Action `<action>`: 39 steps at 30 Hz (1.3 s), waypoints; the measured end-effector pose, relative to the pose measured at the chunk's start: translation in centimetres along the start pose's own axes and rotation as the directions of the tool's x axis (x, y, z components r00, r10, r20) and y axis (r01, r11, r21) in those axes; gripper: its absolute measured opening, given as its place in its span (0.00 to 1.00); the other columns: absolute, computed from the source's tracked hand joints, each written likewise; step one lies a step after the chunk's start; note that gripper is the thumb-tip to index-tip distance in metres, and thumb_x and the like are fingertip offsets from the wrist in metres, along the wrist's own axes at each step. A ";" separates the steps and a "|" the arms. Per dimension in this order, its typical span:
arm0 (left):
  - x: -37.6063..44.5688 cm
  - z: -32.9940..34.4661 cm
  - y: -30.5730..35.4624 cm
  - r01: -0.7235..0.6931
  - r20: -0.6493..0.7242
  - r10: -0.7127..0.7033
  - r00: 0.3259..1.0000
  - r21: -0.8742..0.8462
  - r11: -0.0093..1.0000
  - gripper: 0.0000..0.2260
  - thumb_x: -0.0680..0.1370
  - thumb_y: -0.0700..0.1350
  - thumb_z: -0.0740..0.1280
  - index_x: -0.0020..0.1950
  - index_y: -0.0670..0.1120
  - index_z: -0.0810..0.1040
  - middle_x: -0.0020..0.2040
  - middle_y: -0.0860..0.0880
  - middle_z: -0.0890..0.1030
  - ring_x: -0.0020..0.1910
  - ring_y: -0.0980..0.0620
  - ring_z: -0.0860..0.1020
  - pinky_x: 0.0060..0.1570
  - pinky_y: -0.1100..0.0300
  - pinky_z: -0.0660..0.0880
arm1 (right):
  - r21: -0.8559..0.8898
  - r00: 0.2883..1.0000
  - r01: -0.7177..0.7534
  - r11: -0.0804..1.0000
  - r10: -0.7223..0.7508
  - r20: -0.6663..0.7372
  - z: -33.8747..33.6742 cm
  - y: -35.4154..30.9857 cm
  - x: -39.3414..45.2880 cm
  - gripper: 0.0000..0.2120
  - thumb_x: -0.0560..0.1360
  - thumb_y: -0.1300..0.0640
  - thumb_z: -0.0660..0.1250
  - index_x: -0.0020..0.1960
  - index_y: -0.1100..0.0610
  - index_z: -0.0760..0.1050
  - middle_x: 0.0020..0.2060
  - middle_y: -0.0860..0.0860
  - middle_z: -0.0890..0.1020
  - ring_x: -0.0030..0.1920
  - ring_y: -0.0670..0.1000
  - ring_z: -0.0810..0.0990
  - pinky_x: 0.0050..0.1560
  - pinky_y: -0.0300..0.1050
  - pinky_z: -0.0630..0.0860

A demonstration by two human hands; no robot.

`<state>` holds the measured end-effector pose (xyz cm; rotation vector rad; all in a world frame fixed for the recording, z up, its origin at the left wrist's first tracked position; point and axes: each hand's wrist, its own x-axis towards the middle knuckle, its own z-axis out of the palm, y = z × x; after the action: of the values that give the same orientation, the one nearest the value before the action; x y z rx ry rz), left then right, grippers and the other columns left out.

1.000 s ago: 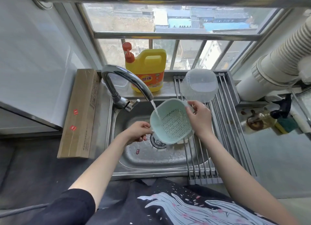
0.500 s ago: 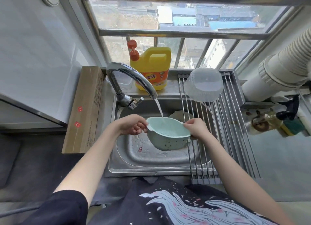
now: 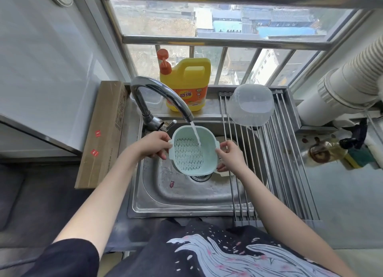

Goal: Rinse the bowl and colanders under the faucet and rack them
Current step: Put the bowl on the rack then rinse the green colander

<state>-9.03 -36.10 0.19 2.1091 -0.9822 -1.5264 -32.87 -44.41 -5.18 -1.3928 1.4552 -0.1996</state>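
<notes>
A person holds a pale green colander over the steel sink, its open side tipped toward the camera, as water from the faucet strikes the perforated base. Splash over the sink's front edge looks the likeliest mishap, since the stream hits a tilted surface; a wet rim could also slip from so light a hold. The left hand pinches the left rim handle between thumb and fingers. The right hand clasps the opposite rim, fingers curled beneath. A translucent bowl sits inverted on the roll-up drying rack; something pale, possibly another colander, lies behind the right hand.
</notes>
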 end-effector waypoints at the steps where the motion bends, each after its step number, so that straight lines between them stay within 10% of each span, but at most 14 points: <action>1: 0.0 0.0 -0.2 -0.005 -0.008 0.005 1.000 0.013 1.000 0.03 0.80 0.41 0.62 0.47 0.45 0.73 0.40 0.47 0.81 0.25 0.58 0.77 0.22 0.66 0.63 | 0.004 1.000 0.008 1.000 -0.008 -0.001 -0.1 0.0 -0.1 0.07 0.77 0.56 0.65 0.53 0.56 0.70 0.42 0.57 0.81 0.26 0.53 0.81 0.29 0.52 0.82; 6: 0.1 1.3 -0.8 -0.105 -0.081 0.097 0.992 -0.095 0.990 0.03 0.80 0.37 0.61 0.47 0.41 0.71 0.41 0.37 0.79 0.29 0.50 0.82 0.27 0.62 0.78 | 0.006 1.000 -0.007 1.000 0.007 -0.011 0.0 0.4 0.1 0.07 0.78 0.56 0.64 0.54 0.57 0.70 0.45 0.57 0.80 0.33 0.57 0.84 0.35 0.54 0.83; 9: 0.2 2.8 -1.5 -0.257 -0.258 0.331 0.908 0.284 0.924 0.06 0.79 0.36 0.60 0.43 0.45 0.69 0.44 0.43 0.76 0.34 0.45 0.82 0.34 0.51 0.79 | 0.233 0.981 -0.187 0.954 0.193 -0.005 0.3 -0.2 0.2 0.12 0.81 0.53 0.58 0.58 0.60 0.71 0.55 0.59 0.78 0.43 0.59 0.83 0.40 0.54 0.82; 14: -1.1 5.6 -4.4 -0.277 -0.113 0.730 0.674 0.878 0.391 0.23 0.58 0.27 0.73 0.46 0.44 0.71 0.37 0.45 0.74 0.22 0.45 0.74 0.17 0.60 0.62 | 0.726 0.798 -0.594 0.348 0.368 0.477 1.6 -3.0 0.2 0.25 0.83 0.44 0.47 0.63 0.66 0.64 0.58 0.65 0.76 0.62 0.63 0.76 0.58 0.57 0.75; 17: -1.5 5.9 -5.9 -0.356 -0.089 0.837 0.540 0.877 0.322 0.23 0.58 0.25 0.69 0.45 0.43 0.68 0.35 0.45 0.74 0.22 0.47 0.73 0.15 0.62 0.67 | 0.751 0.753 -0.621 0.226 0.437 0.491 3.1 -3.9 0.5 0.21 0.85 0.53 0.45 0.60 0.67 0.68 0.56 0.62 0.78 0.66 0.57 0.74 0.60 0.55 0.72; 20: -1.3 6.4 -7.1 -0.366 -0.154 0.823 0.547 0.840 0.400 0.15 0.63 0.28 0.72 0.43 0.42 0.75 0.39 0.46 0.76 0.25 0.47 0.74 0.17 0.60 0.68 | 0.735 0.702 -0.656 0.172 0.496 0.510 4.6 -3.9 0.4 0.14 0.83 0.64 0.49 0.52 0.67 0.72 0.55 0.60 0.80 0.65 0.56 0.76 0.61 0.53 0.72; 23: -1.6 7.3 -7.2 -0.435 -0.412 0.660 0.628 0.518 0.737 0.06 0.74 0.34 0.69 0.47 0.42 0.77 0.49 0.48 0.78 0.38 0.48 0.80 0.32 0.58 0.76 | 0.767 0.717 -0.624 0.151 0.500 0.485 4.5 -3.8 -0.7 0.13 0.83 0.65 0.51 0.45 0.69 0.70 0.47 0.63 0.79 0.58 0.57 0.78 0.64 0.53 0.69; 26: -1.6 7.6 -6.4 -0.356 -0.654 0.193 0.732 -0.124 0.926 0.11 0.76 0.33 0.66 0.55 0.42 0.72 0.56 0.46 0.76 0.50 0.54 0.80 0.45 0.68 0.77 | 0.800 0.735 -0.584 0.135 0.507 0.451 3.7 -3.4 -1.2 0.12 0.83 0.65 0.51 0.50 0.67 0.71 0.43 0.60 0.78 0.52 0.57 0.79 0.64 0.53 0.69; 29: -1.0 6.9 -4.5 -0.159 -0.241 -0.151 0.959 -0.894 0.419 0.14 0.80 0.42 0.63 0.63 0.40 0.67 0.59 0.39 0.77 0.51 0.49 0.80 0.47 0.58 0.81 | 0.808 0.738 -0.577 0.122 0.501 0.452 3.7 -2.1 -0.8 0.13 0.82 0.65 0.52 0.57 0.60 0.74 0.42 0.61 0.83 0.42 0.60 0.84 0.46 0.56 0.78; 31: -0.8 6.2 -3.3 0.021 0.016 -0.102 0.995 -0.999 0.043 0.18 0.82 0.50 0.57 0.66 0.39 0.67 0.55 0.42 0.79 0.50 0.48 0.79 0.45 0.53 0.81 | 0.794 0.732 -0.595 0.127 0.493 0.470 3.8 -1.4 -0.6 0.12 0.80 0.66 0.54 0.54 0.61 0.76 0.31 0.63 0.83 0.27 0.62 0.82 0.26 0.59 0.78; 39: -1.1 5.1 -0.8 0.136 0.155 0.064 0.986 -0.963 0.231 0.07 0.79 0.45 0.62 0.51 0.45 0.79 0.39 0.50 0.84 0.36 0.54 0.83 0.37 0.60 0.81 | 0.715 0.738 -0.659 0.233 0.388 0.553 3.3 -0.6 -0.4 0.09 0.78 0.64 0.61 0.43 0.63 0.78 0.31 0.61 0.83 0.28 0.61 0.83 0.23 0.56 0.78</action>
<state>-13.69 -34.24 -1.37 1.0264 0.1565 -1.6512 -30.11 -42.52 -5.90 0.0392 1.1843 -0.2677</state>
